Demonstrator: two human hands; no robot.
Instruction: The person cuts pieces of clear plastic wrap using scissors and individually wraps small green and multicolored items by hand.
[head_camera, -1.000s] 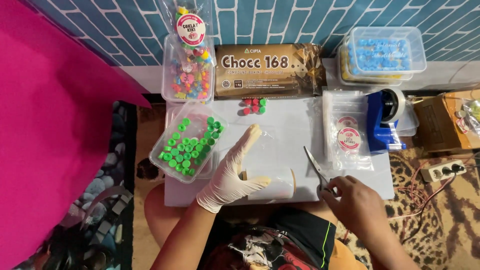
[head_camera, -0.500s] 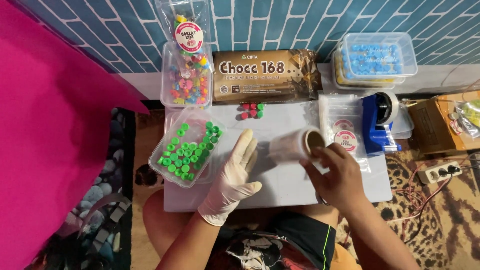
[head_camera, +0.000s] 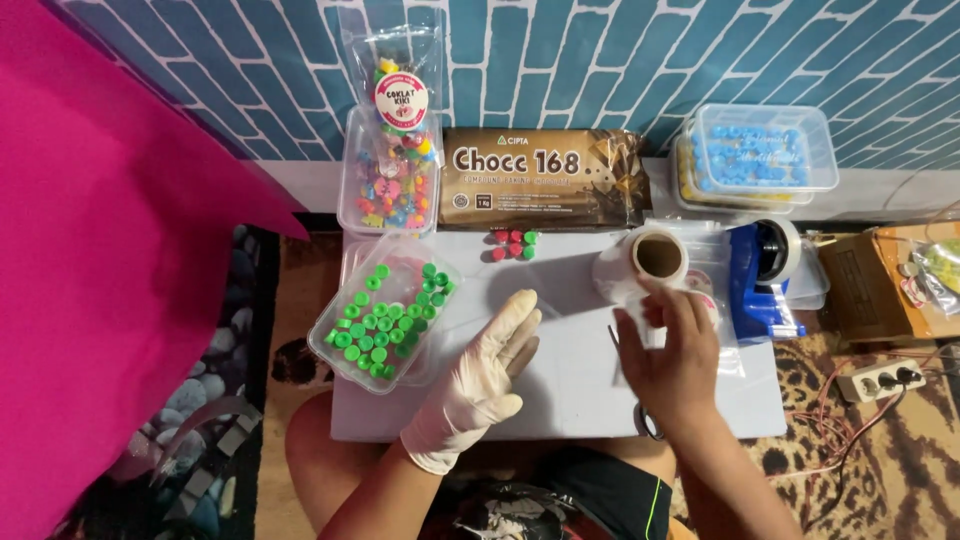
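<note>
- A roll of clear film (head_camera: 648, 262) is seen in the upper right part of the white table (head_camera: 570, 400), just beside the blue tape dispenser (head_camera: 762, 280).
- The roll is touched by the bare right hand (head_camera: 672, 350), which lies directly below it in the frame; the fingers are closed on the loose film at its lower edge.
- The roll's long axis is pointed toward the camera, so the brown core is shown as an open circle.
- The gloved left hand (head_camera: 480, 385) is laid open and flat on the table, at the centre of the frame, holding nothing.
- The roll is nearer to the right hand; the tray of green caps (head_camera: 385, 312) is nearer to the left hand.
</note>
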